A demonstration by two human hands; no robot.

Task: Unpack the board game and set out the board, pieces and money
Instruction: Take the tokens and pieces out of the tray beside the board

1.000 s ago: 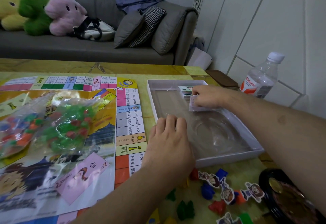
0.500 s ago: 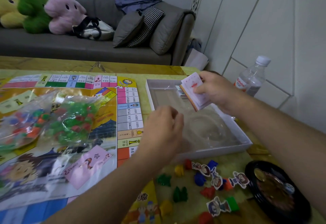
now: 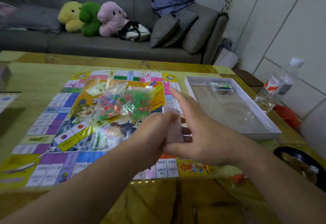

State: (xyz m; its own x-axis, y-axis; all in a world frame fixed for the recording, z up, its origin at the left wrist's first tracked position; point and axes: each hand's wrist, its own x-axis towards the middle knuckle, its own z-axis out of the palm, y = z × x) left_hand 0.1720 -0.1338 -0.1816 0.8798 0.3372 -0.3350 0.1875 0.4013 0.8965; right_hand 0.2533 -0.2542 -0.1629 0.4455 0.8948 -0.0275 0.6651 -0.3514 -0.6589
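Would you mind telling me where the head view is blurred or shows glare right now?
Head view: both hands, left hand and right hand, are motion-smeared, as is the pink stack of cards between them; glare glints off the plastic bags of pieces and the glossy board; straight edges bow from the wide-angle lens.
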